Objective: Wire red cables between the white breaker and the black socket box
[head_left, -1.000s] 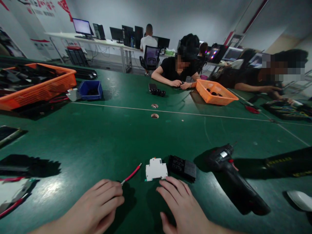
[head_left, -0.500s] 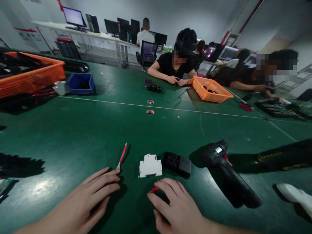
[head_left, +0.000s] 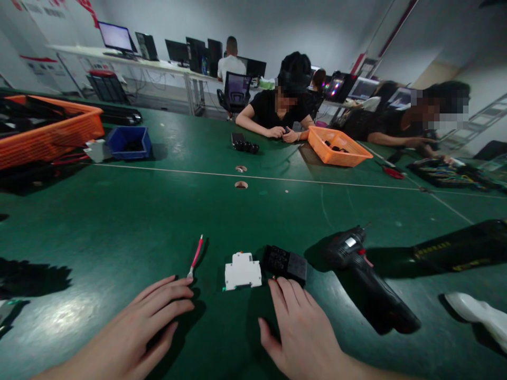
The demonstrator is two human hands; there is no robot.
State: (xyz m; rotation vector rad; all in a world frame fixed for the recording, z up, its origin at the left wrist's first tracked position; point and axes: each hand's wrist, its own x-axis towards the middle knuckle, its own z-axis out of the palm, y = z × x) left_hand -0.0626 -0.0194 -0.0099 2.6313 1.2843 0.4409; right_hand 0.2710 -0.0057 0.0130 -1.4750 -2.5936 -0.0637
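Observation:
My left hand [head_left: 152,316] lies on the green table with its fingers stretched out. Its fingertips reach the metal lug end of a short red wire [head_left: 196,256], whose stripped tip points away from me. To the right of that wire is a white circuit breaker [head_left: 243,271] lying on its side. My right hand [head_left: 295,316] is open, fingers extended and thumb apart, at the near edge of a black box-shaped block [head_left: 285,264]. A tiny coppery tip shows at its index fingertip; anything else under those fingers is hidden.
A black power drill [head_left: 364,274] rests to the right, beside a dark cylinder [head_left: 461,245] and a white handle-like object [head_left: 479,314]. Farther off are a blue bin [head_left: 130,142] and orange baskets [head_left: 336,150]. Co-workers sit across the table [head_left: 178,211].
My right hand has shifted right and forward to the black block, and the red piece seen under its fingers is now hidden. My left hand stays by the red wire. The view tilted slightly.

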